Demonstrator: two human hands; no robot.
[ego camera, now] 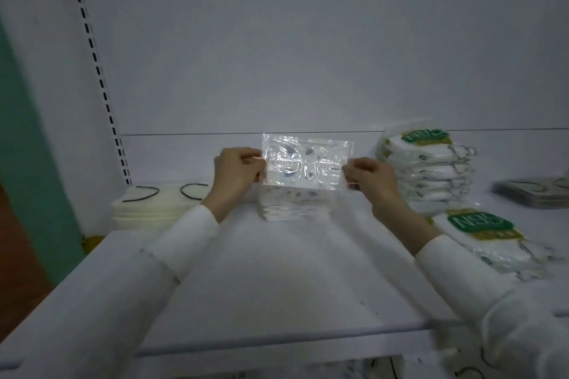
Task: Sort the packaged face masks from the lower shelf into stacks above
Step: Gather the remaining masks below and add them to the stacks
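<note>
A clear-wrapped patterned face mask (pixel 306 161) is held upright between both hands, just above a small stack of the same clear packs (pixel 294 203) on the white shelf (pixel 277 280). My left hand (pixel 237 172) pinches the pack's left edge. Its right edge is pinched by my right hand (pixel 369 178). A pile of white masks with black ear loops (pixel 154 206) sits at the left. To the right stands a tall stack of N95 packs (pixel 428 169), with more N95 packs (pixel 492 240) lying in front of it.
Dark grey mask packs (pixel 535 191) lie at the far right of the shelf. The back panel (pixel 308 55) rises behind the stacks, and a slotted upright (pixel 98 71) runs at the left. Loose masks (pixel 462 369) show on the lower shelf below the front edge.
</note>
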